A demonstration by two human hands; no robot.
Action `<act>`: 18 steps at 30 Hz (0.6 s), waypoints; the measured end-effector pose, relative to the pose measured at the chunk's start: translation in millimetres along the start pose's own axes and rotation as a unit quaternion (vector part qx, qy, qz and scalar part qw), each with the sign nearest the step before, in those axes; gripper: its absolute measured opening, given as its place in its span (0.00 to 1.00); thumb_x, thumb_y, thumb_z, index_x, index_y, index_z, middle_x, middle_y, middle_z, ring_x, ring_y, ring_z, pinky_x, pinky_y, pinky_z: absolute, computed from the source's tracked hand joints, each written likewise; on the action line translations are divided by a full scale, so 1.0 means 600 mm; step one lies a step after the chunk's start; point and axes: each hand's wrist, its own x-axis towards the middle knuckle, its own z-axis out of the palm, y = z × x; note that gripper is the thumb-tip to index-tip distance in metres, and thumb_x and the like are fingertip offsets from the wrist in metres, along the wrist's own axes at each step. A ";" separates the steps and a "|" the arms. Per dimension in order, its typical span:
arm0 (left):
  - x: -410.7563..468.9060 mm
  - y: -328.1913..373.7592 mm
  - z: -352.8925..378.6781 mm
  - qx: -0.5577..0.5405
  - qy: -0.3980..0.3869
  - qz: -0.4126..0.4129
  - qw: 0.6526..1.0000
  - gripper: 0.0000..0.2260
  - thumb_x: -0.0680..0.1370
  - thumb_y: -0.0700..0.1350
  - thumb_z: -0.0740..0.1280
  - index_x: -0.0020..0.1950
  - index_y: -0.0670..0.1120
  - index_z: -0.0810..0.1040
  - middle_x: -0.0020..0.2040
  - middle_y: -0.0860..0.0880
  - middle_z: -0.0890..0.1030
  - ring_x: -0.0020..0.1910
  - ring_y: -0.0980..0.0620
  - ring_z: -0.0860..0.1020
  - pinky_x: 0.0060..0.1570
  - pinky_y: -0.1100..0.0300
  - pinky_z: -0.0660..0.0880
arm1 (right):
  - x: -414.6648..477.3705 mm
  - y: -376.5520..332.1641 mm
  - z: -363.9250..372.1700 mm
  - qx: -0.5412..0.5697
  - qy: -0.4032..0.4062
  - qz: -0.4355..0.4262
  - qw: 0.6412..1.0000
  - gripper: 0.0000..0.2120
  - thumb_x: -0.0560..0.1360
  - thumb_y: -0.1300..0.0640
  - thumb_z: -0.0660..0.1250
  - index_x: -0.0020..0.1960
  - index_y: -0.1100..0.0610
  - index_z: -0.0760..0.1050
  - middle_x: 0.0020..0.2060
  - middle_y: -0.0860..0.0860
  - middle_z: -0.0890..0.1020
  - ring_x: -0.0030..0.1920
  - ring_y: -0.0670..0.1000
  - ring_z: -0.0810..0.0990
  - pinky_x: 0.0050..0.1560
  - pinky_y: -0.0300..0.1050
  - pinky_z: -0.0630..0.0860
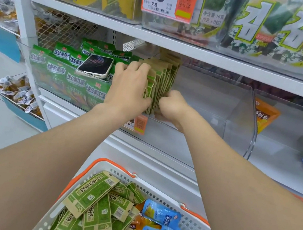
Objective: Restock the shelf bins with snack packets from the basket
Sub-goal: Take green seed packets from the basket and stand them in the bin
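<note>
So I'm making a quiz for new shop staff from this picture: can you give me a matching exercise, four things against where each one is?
Things:
1. phone
2. blue packets
3. stack of green-and-tan packets
4. orange packet

Places:
A. in the basket
B. in the bin on the right
C. lying on the green bags
D. between the left hand and the right hand

Pairs: 1-C, 2-A, 3-D, 4-B

Green-tan packets (162, 82) stand upright in bin (208, 104) — more fill basket (185, 219).
</note>
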 end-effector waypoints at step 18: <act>-0.045 0.000 -0.047 0.009 0.013 -0.034 0.999 0.35 0.73 0.64 0.64 0.73 0.44 0.68 0.71 0.40 0.70 0.72 0.36 0.65 0.72 0.37 0.63 | -0.136 -0.004 -0.044 -0.257 0.022 -0.113 0.960 0.12 0.72 0.66 0.57 0.43 0.58 0.78 0.45 0.58 0.80 0.51 0.63 0.74 0.47 0.50 0.76</act>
